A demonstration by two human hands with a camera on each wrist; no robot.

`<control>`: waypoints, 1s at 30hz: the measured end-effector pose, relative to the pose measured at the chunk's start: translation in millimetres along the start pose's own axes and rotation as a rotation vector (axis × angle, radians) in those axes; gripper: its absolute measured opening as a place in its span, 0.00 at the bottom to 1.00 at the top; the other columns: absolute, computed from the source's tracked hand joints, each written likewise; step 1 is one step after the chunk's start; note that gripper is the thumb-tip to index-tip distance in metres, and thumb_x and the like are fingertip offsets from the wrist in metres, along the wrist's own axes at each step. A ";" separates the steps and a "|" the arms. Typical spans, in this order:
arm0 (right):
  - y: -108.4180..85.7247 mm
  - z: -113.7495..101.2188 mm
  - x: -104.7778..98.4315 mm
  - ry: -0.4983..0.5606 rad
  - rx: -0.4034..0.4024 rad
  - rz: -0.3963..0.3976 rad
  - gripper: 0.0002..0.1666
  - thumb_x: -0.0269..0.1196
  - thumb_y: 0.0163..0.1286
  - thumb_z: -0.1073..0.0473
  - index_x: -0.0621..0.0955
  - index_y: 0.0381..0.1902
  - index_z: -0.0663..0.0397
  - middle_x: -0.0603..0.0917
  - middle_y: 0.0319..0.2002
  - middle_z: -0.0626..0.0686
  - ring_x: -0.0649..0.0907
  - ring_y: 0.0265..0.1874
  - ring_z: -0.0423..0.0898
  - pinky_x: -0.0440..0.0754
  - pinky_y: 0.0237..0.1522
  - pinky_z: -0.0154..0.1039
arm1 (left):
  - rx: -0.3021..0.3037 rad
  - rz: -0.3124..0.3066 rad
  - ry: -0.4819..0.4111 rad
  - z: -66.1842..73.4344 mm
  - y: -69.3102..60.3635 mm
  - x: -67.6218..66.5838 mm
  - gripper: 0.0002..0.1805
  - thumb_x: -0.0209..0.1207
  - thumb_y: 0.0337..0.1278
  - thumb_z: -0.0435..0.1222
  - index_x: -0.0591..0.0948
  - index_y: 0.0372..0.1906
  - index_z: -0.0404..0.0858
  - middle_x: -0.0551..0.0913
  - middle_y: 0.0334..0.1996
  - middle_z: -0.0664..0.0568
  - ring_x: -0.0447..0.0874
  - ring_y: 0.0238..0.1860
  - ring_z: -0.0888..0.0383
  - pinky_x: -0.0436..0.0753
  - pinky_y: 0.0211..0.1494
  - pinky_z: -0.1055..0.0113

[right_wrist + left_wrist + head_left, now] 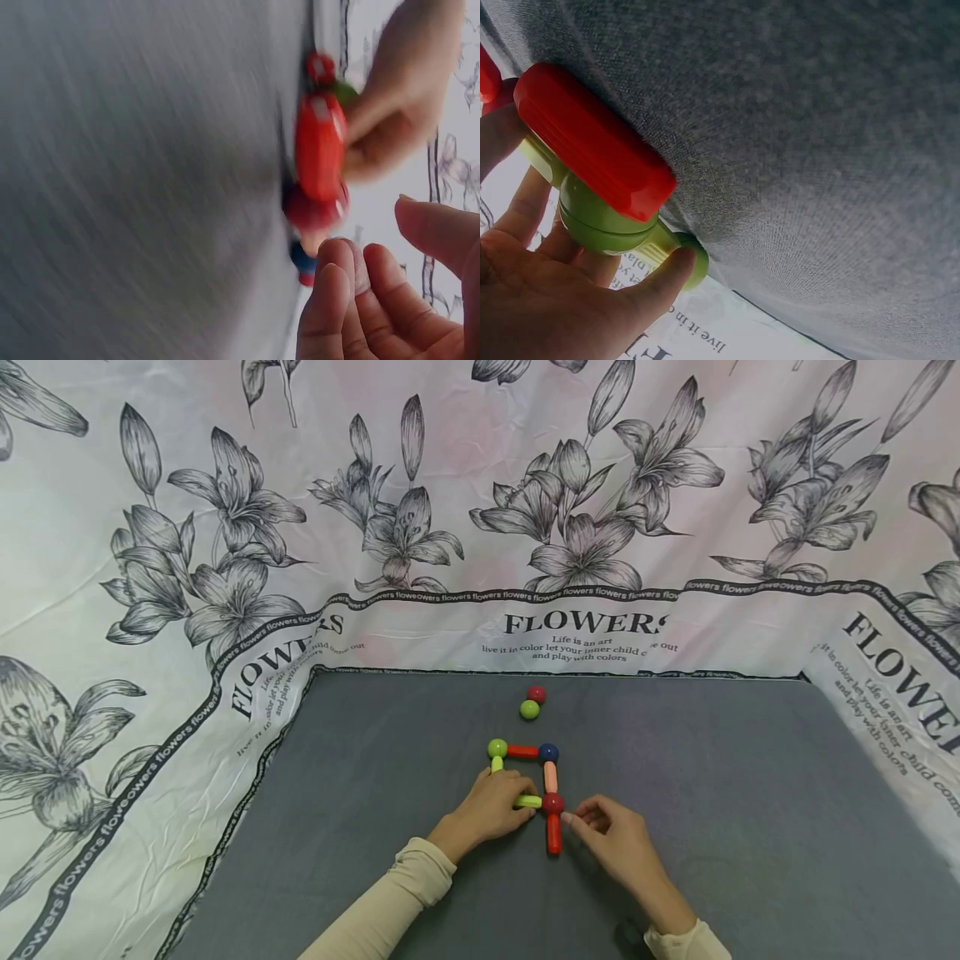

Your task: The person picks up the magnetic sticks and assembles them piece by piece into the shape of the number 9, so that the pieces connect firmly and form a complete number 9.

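A four-sided frame of coloured rods and balls lies on the grey cloth. It has a lime ball (497, 748), a red rod (522, 751), a navy ball (549, 752), a peach rod (551, 777) and a red ball (552, 803). Another red rod (553, 837) points from that ball toward the person. My left hand (491, 806) grips the frame's left side, around a green ball (600, 217) that it hides from the head view; one more red rod (592, 142) projects there. Beside the red ball, my right hand (615, 835) has loosely bent fingers holding nothing.
Farther back on the grey tabletop (712, 793) lie a loose red ball (536, 695) and a loose green ball (529, 710), side by side. A white flower-printed sheet (450, 635) borders the table at the back and both sides.
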State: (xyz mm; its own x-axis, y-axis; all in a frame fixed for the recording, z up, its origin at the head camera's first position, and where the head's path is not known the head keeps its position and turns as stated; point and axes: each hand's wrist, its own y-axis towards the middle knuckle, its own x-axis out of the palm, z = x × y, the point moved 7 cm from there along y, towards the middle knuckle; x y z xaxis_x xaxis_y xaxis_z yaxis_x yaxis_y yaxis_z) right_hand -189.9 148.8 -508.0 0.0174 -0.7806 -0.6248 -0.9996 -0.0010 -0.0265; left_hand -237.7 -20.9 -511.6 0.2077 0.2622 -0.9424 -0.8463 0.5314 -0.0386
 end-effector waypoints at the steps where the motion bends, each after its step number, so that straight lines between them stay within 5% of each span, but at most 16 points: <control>1: 5.5 -2.3 -5.0 -0.006 -0.025 0.009 0.10 0.72 0.64 0.51 0.85 0.35 0.50 0.86 0.29 0.48 0.81 0.27 0.37 0.78 0.30 0.31 | -0.002 -0.001 0.001 -0.5 0.1 0.2 0.10 0.65 0.63 0.46 0.85 0.46 0.50 0.82 0.35 0.60 0.77 0.36 0.65 0.74 0.64 0.50; 12: 84.6 -24.8 -28.6 -0.046 -0.198 -0.045 0.23 0.68 0.68 0.50 0.83 0.54 0.59 0.89 0.42 0.57 0.87 0.41 0.51 0.84 0.41 0.45 | 0.001 0.003 0.022 -2.3 -0.1 0.3 0.10 0.65 0.63 0.46 0.86 0.47 0.51 0.83 0.37 0.60 0.79 0.38 0.64 0.75 0.58 0.56; 21: 143.1 -21.1 -17.6 0.071 -0.172 -0.166 0.27 0.68 0.68 0.48 0.81 0.60 0.58 0.86 0.54 0.60 0.85 0.53 0.57 0.82 0.54 0.53 | -0.004 -0.005 0.004 -3.6 -0.8 2.5 0.10 0.65 0.64 0.46 0.86 0.47 0.51 0.83 0.38 0.61 0.79 0.38 0.65 0.74 0.63 0.52; 30: 176.0 -21.6 6.7 0.133 -0.153 -0.207 0.25 0.68 0.68 0.53 0.81 0.60 0.55 0.83 0.59 0.61 0.82 0.57 0.58 0.79 0.58 0.55 | -0.009 -0.001 -0.008 -5.7 -3.6 1.5 0.10 0.65 0.64 0.46 0.86 0.48 0.52 0.83 0.39 0.62 0.79 0.39 0.66 0.74 0.65 0.50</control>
State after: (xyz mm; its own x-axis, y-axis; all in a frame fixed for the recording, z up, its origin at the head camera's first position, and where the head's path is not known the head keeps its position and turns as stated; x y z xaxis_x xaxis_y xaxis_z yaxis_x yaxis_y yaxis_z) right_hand -366.2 129.9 -500.0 0.2289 -0.8289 -0.5105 -0.9667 -0.2553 -0.0188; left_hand -237.1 -26.9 -514.7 0.2122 0.2679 -0.9398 -0.8507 0.5240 -0.0428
